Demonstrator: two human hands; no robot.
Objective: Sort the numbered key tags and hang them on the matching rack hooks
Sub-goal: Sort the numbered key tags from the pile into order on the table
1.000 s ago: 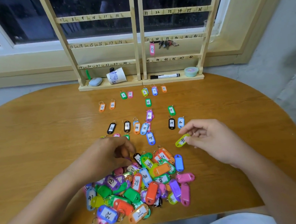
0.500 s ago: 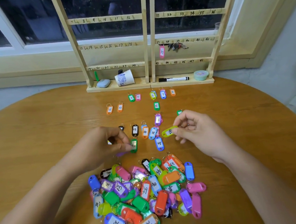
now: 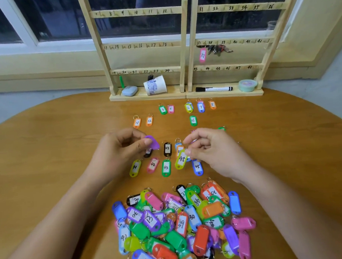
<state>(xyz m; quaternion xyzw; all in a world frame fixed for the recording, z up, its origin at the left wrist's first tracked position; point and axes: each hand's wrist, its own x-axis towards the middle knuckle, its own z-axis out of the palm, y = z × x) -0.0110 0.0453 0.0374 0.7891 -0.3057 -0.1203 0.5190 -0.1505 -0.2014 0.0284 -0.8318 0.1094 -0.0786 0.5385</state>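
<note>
The round wooden table (image 3: 47,157) shows a smooth, glossy grain. Low in the centre of the frame lies a loose pile of glossy plastic key tags (image 3: 182,224). They are oblong with rounded ends, in blue, green, pink, orange and purple, with white paper labels and thin metal rings.

Your left hand (image 3: 119,150) sits left of centre, its forearm rising from the lower left corner. Its thumb and curled forefinger pinch a purple plastic tag (image 3: 153,142) whose number does not show. Your right hand (image 3: 213,152) mirrors it right of centre with its fingers curled in. Thumb and forefinger pinch the top of a yellow-green tag marked 45 (image 3: 181,159), which is tilted toward the lower left. It is just beside a blue tag marked 45 (image 3: 197,166) that lies flat. You cannot tell whether its lower end touches the wood.

Between your hands lies a black tag marked 33 (image 3: 167,149), and below it a green tag marked 43 (image 3: 166,167).

At the top of the frame stands the pale wooden rack (image 3: 183,48), two ladder-like panels of flat rails with handwritten numbers. A pink tag marked 37 (image 3: 202,55) hangs in its upper right part, with a bunch of metal keys (image 3: 218,49) beside it. On the rack's base sit a tilted white paper cup (image 3: 155,85), a black-capped marker pen (image 3: 213,89) and a mint-green roll of tape (image 3: 247,84).
</note>
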